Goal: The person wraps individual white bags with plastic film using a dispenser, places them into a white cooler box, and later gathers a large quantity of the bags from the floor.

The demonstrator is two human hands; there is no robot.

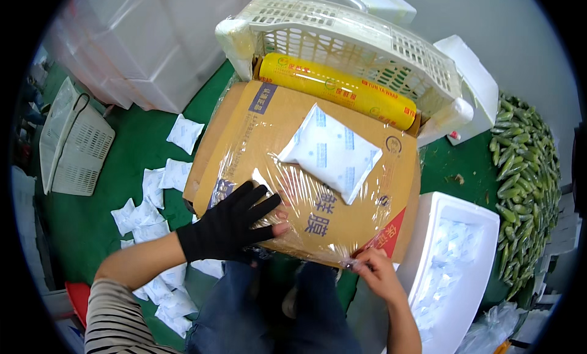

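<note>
A white ice pack (pixel 332 154) with pale blue print lies on a flat cardboard box (pixel 279 113) in front of me. Clear plastic film (pixel 298 207) stretches over the cardboard; whether it runs above or below the pack I cannot tell. My left hand (pixel 224 223), in a black glove with bare fingertips visible, rests palm down on the film near the box's left front corner, fingers spread. At the front edge, my bare right hand (pixel 378 269) pinches the gathered edge of the film. Beyond the cardboard sits a yellow roll of cling film (pixel 337 90), across its back edge.
A white plastic crate (pixel 339 37) stands behind the roll. More ice packs (pixel 151 228) are scattered over the green floor (pixel 91 225) at left, near a white basket (pixel 85 147). At right are a foam box (pixel 472 280) holding ice packs and a heap of wrapped green vegetables (pixel 523 189).
</note>
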